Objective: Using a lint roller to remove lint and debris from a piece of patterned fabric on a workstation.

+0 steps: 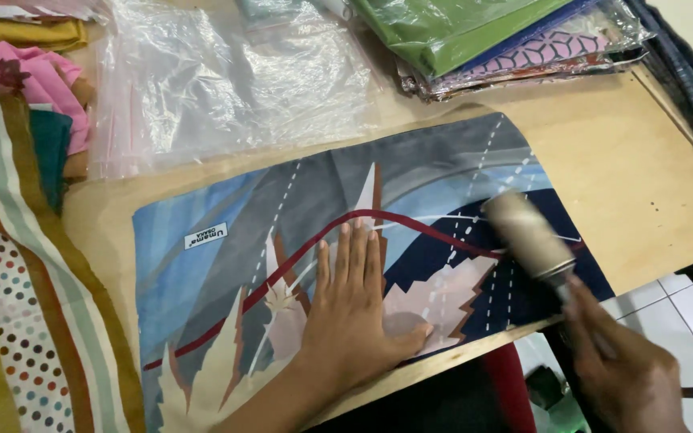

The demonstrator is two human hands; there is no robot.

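Head view: left hand (352, 317) flat, fingers spread, pinning scarf (298, 232) mid-frame; right hand (623, 373) grip clamped on lint roller (527, 234). Risk: sticky roller drags thin cloth into wrinkles.

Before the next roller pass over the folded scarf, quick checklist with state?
1. Left hand flat on the folded printed scarf, pinning it: ok.
2. Right hand gripping the lint roller by its handle: ok.
3. Roller head over the scarf's right end: ok; actual contact with the cloth: cannot tell, it is blurred.
4. Left fingers apart from the roller: ok.
5. Scarf lying flat on the wooden table: ok, though its near edge sits right at the table's edge.
6. Clear plastic bags off the scarf: ok.
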